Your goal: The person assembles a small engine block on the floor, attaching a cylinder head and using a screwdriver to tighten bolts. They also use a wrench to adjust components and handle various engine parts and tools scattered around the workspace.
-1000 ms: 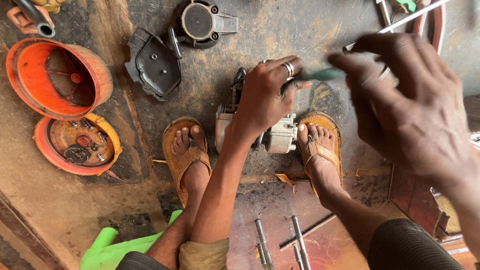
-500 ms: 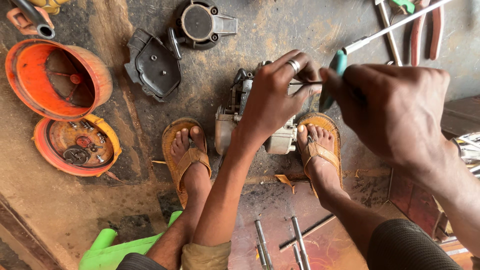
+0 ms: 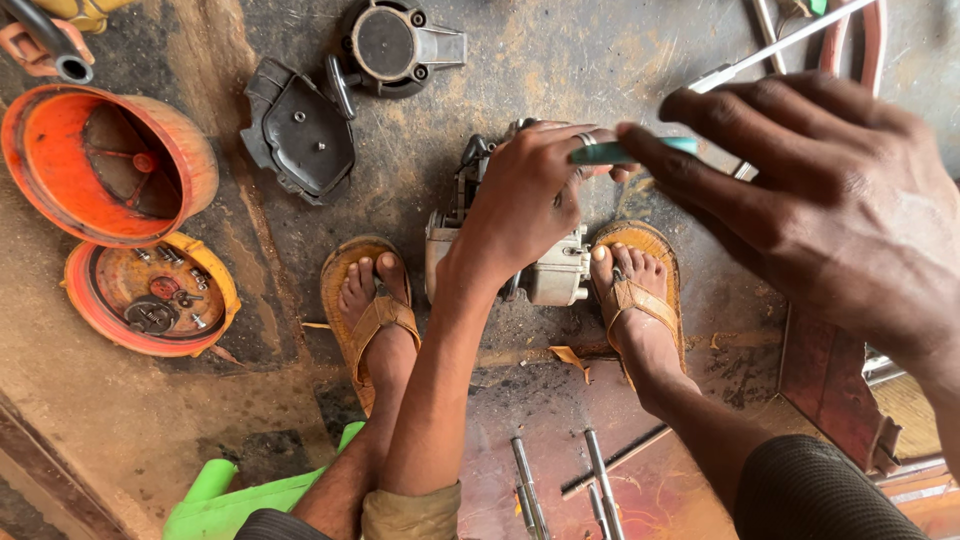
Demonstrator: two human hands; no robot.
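Head view, looking straight down: a small grey engine block [image 3: 555, 270] sits on the grimy floor [image 3: 640, 70] between the person's two sandalled feet, the left foot [image 3: 372, 300] just beside it on one side and the right foot [image 3: 632, 290] touching its other end. The left hand [image 3: 525, 200] lies spread over the top of the block, its fingers [image 3: 590, 150] curled down and clamped on the casing, a ring on one of them. The right hand [image 3: 830, 210] hangs higher and nearer the camera, its fingers [image 3: 690, 160] pinched together on the green handle of a screwdriver [image 3: 625, 152], which points across toward the left hand's knuckles; its tip is hidden, so I cannot tell what it meets. Farther out on the floor lie a dark cover plate [image 3: 300, 135] and a round black housing [image 3: 395, 45] above the block, well apart from it. Off to the left side stand an orange shroud [image 3: 105, 165] and, just beside it, an orange disc [image 3: 150, 295] holding small bolts. Metal rods [image 3: 600, 480] lie near the person's knees, beside a bright green plastic piece [image 3: 240, 495].
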